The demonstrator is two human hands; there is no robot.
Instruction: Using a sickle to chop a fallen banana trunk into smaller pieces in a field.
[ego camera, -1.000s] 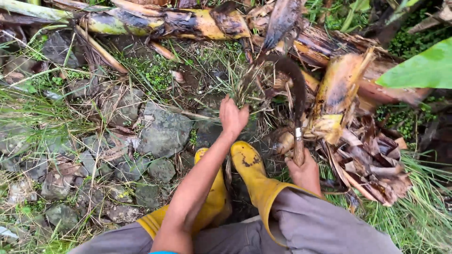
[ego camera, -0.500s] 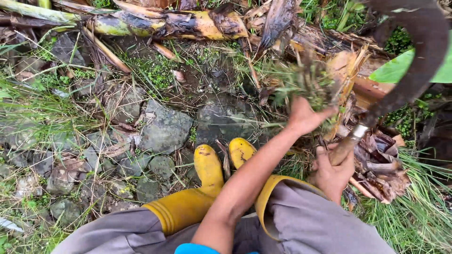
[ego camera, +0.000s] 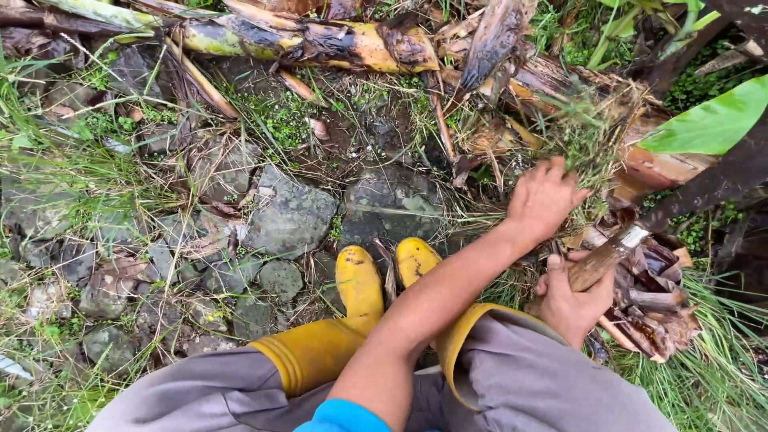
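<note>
From the head camera, looking down past my knees: my left hand (ego camera: 546, 200) is closed tight around a tuft of grass (ego camera: 590, 132), gripping it low so the blades stand up in one bunch above my knuckles. I hold it that way to gather the loose stalks together and keep them taut, with my fingers clear below the green tops.

My right hand (ego camera: 572, 302) is wrapped shut on the wooden handle of a sickle (ego camera: 632, 238). The handle slants up and away to the right; past its pale metal collar the dark curved blade sweeps off toward the upper right edge of the view, apart from the tuft and from my left hand. The grip sits near the butt of the handle, which gives the blade its full reach.

The tuft stands just in front of the heap of rotting banana stems (ego camera: 336, 40) and brown dry sheaths, beside a fresh banana leaf (ego camera: 712, 120) at the right. My yellow rubber boots (ego camera: 360, 280) are planted close together on the mossy stones (ego camera: 292, 216), toes pointed at the heap, so I squat square to the grass with both arms reaching right of my knees.
</note>
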